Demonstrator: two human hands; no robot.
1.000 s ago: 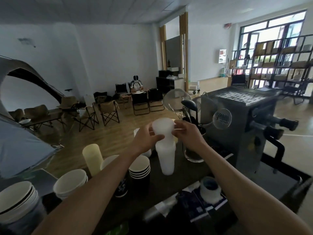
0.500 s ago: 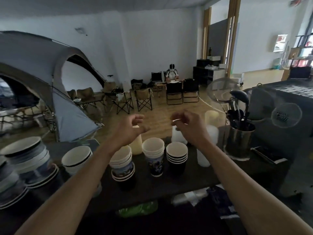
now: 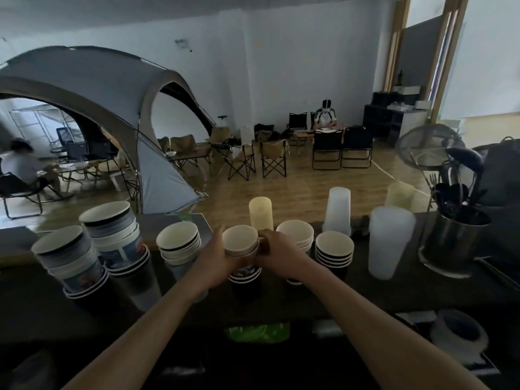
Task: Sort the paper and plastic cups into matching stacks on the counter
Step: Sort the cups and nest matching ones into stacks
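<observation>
Both my hands grip a short stack of paper cups (image 3: 240, 243) at the middle of the dark counter (image 3: 422, 294): my left hand (image 3: 215, 258) wraps its left side, my right hand (image 3: 277, 253) its right side. More paper cup stacks stand around it: one to the left (image 3: 178, 243), two tall stacks further left (image 3: 112, 232) (image 3: 67, 257), one behind my right hand (image 3: 295, 230) and one to the right (image 3: 334, 249). Translucent plastic cups stand upside down at the back (image 3: 337, 211) and right (image 3: 389, 242). A yellowish plastic cup (image 3: 261, 212) stands behind the held stack, another (image 3: 399, 195) far right.
A steel pot of black utensils (image 3: 453, 240) with a mesh strainer stands at the right end of the counter. A roll of tape (image 3: 457, 332) lies below the counter at the lower right. Beyond the counter are a grey tent (image 3: 112, 108), folding chairs and a seated person.
My head has turned left and down. Both hands left the translucent plastic stack, moved left and down, and took hold of the paper cup stack in the middle.
</observation>
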